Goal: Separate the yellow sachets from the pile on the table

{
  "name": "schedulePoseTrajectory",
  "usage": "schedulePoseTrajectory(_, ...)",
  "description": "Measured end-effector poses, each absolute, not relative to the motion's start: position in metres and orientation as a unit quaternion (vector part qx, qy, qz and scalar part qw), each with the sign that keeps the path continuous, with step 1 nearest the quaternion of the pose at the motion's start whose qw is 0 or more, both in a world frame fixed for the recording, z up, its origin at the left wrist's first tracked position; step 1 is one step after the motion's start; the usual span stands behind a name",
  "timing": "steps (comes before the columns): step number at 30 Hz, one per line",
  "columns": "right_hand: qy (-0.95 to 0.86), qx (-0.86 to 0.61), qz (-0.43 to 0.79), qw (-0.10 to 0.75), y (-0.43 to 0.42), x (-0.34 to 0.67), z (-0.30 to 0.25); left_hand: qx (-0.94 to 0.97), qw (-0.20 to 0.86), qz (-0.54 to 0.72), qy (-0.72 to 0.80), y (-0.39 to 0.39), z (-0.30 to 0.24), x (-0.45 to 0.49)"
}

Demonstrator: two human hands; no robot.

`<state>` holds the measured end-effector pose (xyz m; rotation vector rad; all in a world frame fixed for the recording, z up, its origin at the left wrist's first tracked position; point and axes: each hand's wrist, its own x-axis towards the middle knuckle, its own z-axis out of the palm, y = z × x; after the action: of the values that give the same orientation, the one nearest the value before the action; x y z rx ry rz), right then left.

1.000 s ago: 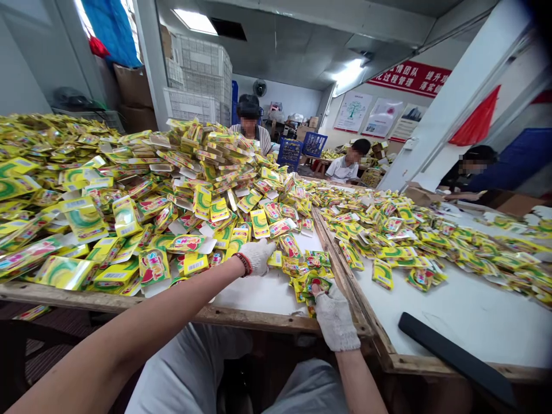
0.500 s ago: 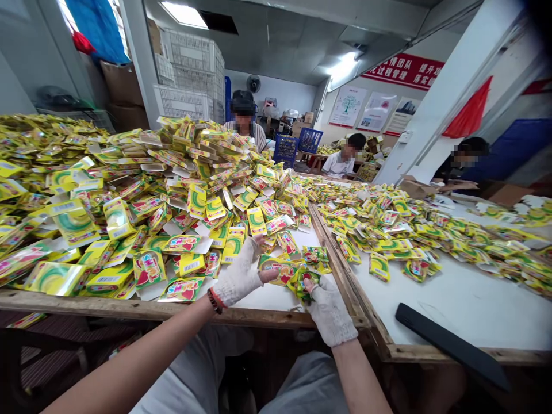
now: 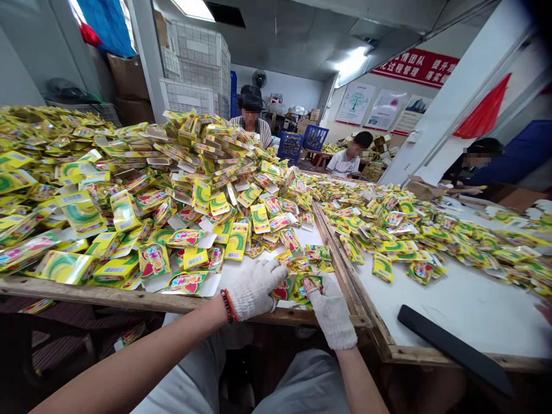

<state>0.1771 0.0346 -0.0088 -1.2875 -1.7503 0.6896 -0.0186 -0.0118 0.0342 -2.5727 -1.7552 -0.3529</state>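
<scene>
My left hand point(image 3: 256, 288), in a white glove with bare fingertips, curls its fingers over a small yellow-green printed carton point(image 3: 283, 290) with a red picture, near the table's front edge. Part of the carton is hidden under the fingers. Close beside it, my right hand point(image 3: 333, 313), gloved the same way, pinches a shiny green-and-yellow packet point(image 3: 302, 288) with the thumb on top. Just beyond the hands lie more small packets point(image 3: 318, 254). A large heap of yellow cartons point(image 3: 190, 190), some with open flaps, rises ahead and to the left.
A wooden ledge point(image 3: 340, 259) divides the white table. On its right side are another spread of cartons point(image 3: 405, 224) and a long black object point(image 3: 452, 345) overhanging the front edge. Several people sit beyond the table. White crates point(image 3: 194, 63) stand stacked behind.
My left hand has moved right and down from above the table, its fingers closing over the carton. My right hand keeps the packet, now lower and flatter. The view has shifted slightly.
</scene>
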Motion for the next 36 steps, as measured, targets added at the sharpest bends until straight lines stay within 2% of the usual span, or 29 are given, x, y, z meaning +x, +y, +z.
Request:
schedulePoseTrajectory(7, -0.751, -0.51, 0.014, 0.418, 0.033, 0.159, -0.016, -0.782, -0.036, -0.166, -0.599, -0.009, 0.018, 0.0)
schedulePoseTrajectory(12, -0.816, -0.484, -0.015, 0.315, 0.03, 0.162, -0.011, -0.777, -0.014, -0.148, -0.611, -0.007, 0.007, 0.001)
schedulePoseTrajectory(17, -0.829, -0.502, 0.019, 0.247, 0.034, 0.174, 0.002, -0.823, 0.005, -0.119, -0.555, -0.005, 0.011, 0.0)
schedulePoseTrajectory(19, -0.819, -0.51, 0.055, 0.255, 0.036, 0.174, 0.006, -0.822, 0.004, -0.118, -0.557, -0.004, 0.013, 0.001)
schedulePoseTrajectory(24, -0.769, -0.489, 0.267, 0.313, 0.042, 0.18, 0.006, -0.802, 0.02, -0.123, -0.584, -0.008, 0.019, -0.004)
schedulePoseTrajectory(28, -0.762, -0.517, 0.212, 0.326, 0.038, 0.179, 0.003, -0.805, 0.008, -0.126, -0.58, -0.008, 0.015, -0.006)
schedulePoseTrajectory(30, -0.754, -0.515, 0.228, 0.337, 0.034, 0.174, 0.004, -0.809, -0.009, -0.144, -0.57, -0.007, 0.011, -0.004)
schedulePoseTrajectory(36, -0.679, -0.509, 0.435, 0.301, 0.026, 0.175, 0.009, -0.8, -0.014, -0.151, -0.58, -0.006, 0.011, -0.004)
